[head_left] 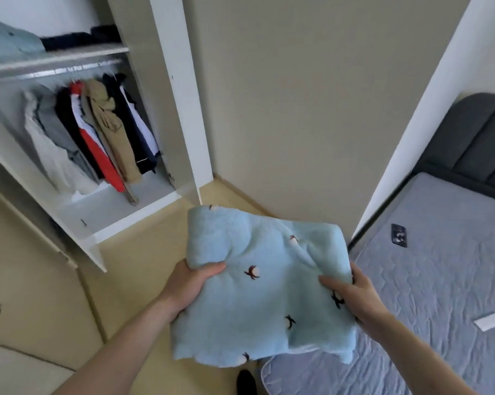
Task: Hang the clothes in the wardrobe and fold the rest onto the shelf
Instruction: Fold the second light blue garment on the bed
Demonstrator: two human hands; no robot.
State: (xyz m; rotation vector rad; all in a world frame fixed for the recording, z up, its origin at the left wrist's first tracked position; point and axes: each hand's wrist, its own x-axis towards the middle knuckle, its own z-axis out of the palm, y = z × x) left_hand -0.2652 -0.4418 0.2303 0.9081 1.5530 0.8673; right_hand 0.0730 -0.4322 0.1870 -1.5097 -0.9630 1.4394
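One open wardrobe at left, about seven hanging garments, shelf above. Centre: one folded blue blanket, long axis left-right, held level over floor beside bed. Left hand, right hand gripping opposite edges, fingers clamped on fabric. One phone.

Folded pale-blue fleecy garment with small dark embroidered motifs, held flat in mid-air, open white wardrobe, hung clothes on its rail, perhaps folded items on its top shelf
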